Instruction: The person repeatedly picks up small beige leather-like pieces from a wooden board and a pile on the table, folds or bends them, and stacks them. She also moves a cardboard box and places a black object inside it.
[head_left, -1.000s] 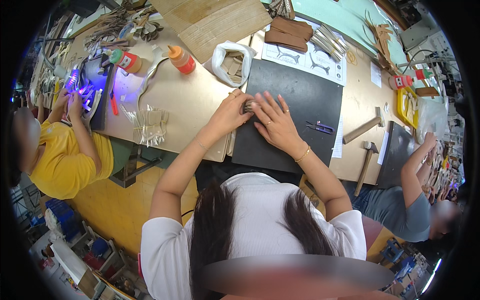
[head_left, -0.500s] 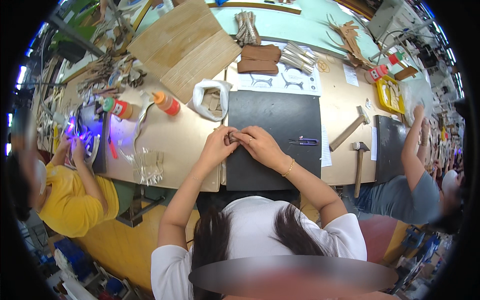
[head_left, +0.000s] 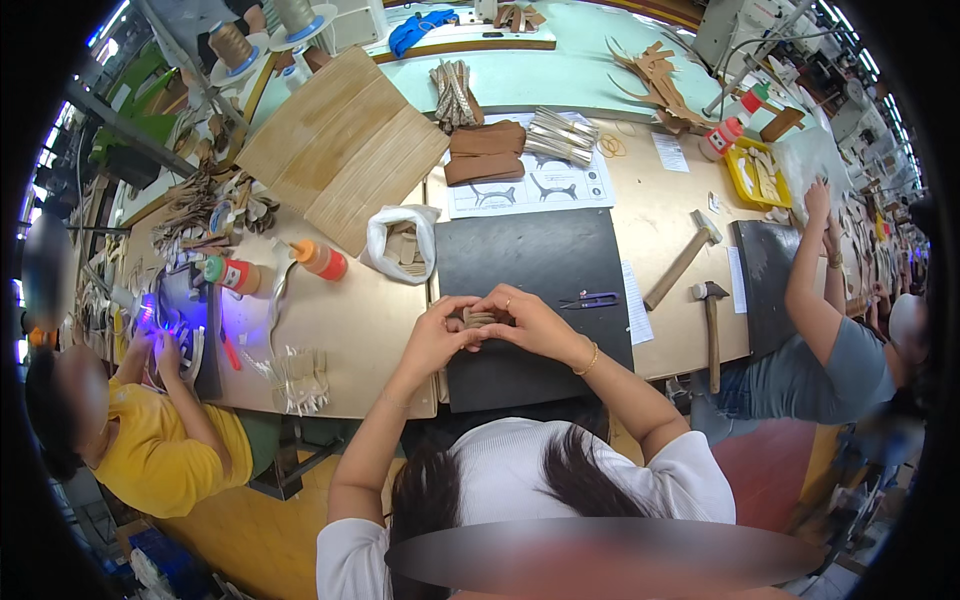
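Observation:
Above the near part of the black mat (head_left: 530, 245), my two hands hold a small bundle of flat beige pieces (head_left: 478, 318) between them. My left hand (head_left: 440, 335) closes on the bundle's left side. Fingers of my right hand (head_left: 530, 325) curl round its right side, partly hiding it. A pair of purple-handled thread snips (head_left: 590, 300) lies on the mat, right of my right hand. Beyond my left hand stands an open white plastic bag (head_left: 378, 243) with similar beige pieces inside.
Two glue bottles, one orange-capped (head_left: 320, 260) and one green-capped (head_left: 232, 273), are at left. Brown leather strips (head_left: 485, 153) lie on a printed sheet. Two hammers (head_left: 676, 275) (head_left: 712, 330) lie at right near a yellow basket (head_left: 741, 182). Co-workers sit on both sides.
The view has shifted, so the table sits lower in it. My hands have turned and parted a little, and more of the beige bundle shows between them.

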